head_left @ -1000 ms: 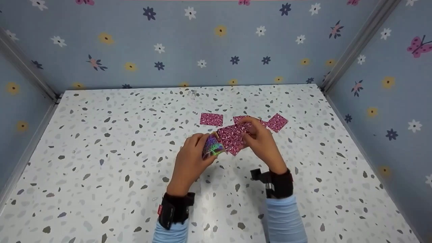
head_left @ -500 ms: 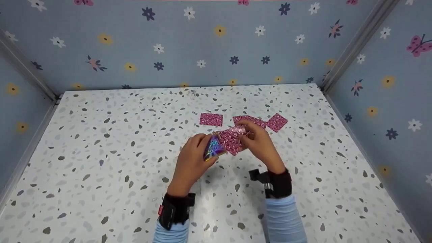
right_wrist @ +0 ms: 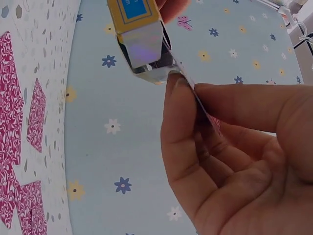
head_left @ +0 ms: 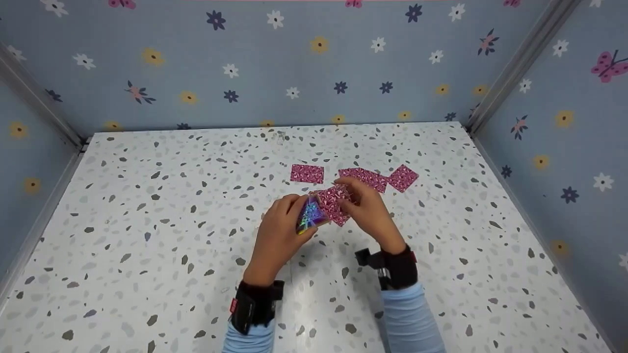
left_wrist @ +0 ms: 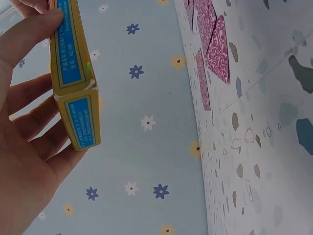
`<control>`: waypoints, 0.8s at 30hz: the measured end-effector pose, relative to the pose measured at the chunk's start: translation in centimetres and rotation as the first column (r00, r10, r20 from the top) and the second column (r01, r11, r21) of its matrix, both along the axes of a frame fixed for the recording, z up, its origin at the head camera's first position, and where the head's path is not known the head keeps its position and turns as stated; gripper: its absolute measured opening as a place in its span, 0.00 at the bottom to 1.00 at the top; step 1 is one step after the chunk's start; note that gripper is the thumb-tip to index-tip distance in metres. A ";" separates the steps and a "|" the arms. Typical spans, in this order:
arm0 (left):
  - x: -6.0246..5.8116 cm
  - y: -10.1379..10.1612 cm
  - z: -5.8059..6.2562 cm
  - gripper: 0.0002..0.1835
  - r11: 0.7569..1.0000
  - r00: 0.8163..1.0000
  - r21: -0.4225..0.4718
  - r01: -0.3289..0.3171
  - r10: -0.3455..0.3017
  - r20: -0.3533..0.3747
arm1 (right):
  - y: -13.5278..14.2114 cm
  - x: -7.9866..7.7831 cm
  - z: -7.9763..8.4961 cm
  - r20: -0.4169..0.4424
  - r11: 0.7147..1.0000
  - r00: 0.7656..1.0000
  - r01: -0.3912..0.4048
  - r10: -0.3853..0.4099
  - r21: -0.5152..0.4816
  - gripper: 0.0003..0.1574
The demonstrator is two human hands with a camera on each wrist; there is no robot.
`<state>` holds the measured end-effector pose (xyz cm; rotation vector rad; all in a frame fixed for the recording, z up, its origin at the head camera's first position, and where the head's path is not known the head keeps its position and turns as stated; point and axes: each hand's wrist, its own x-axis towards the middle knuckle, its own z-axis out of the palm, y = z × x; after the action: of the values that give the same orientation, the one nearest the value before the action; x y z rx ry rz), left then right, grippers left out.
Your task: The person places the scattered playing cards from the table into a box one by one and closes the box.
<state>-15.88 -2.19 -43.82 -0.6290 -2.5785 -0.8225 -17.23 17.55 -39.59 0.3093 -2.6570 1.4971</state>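
My left hand [head_left: 277, 230] grips a small card box [head_left: 310, 214], shiny blue and purple on the face seen from the head. Its yellow edge with blue labels [left_wrist: 73, 54] fills the top of the left wrist view. With thumb and fingers, my right hand [head_left: 370, 211] pinches a pink-and-white patterned playing card [head_left: 331, 200] at the box's open end. An end flap [right_wrist: 142, 46] stands folded out in the right wrist view. The card's edge meets the opening; how far in it sits is hidden. Another card's corner [head_left: 340, 220] shows below it.
Several more pink-patterned cards lie on the speckled white table: a single card [head_left: 307, 173] behind the box, overlapping cards [head_left: 364, 179] behind my right hand, and a tilted card [head_left: 404, 178] at the right. Flowered blue panels [head_left: 314, 63] stand behind and at both sides.
My right hand has moved left toward the box with the card, uncovering the overlapping cards behind it. The box in my left hand has tilted slightly, and its shine has shifted from green to blue.
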 end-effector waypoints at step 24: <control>-0.1 -0.2 -0.1 0.33 1.000 0.999 0.011 0.009 -0.009 -0.033 | -2.3 0.5 -0.4 -0.120 0.992 0.993 0.026 -0.011 0.126 0.21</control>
<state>-15.99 -2.41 -43.92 -0.6458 -2.5410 -0.8223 -16.68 15.20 -39.95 0.3689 -2.6571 1.2645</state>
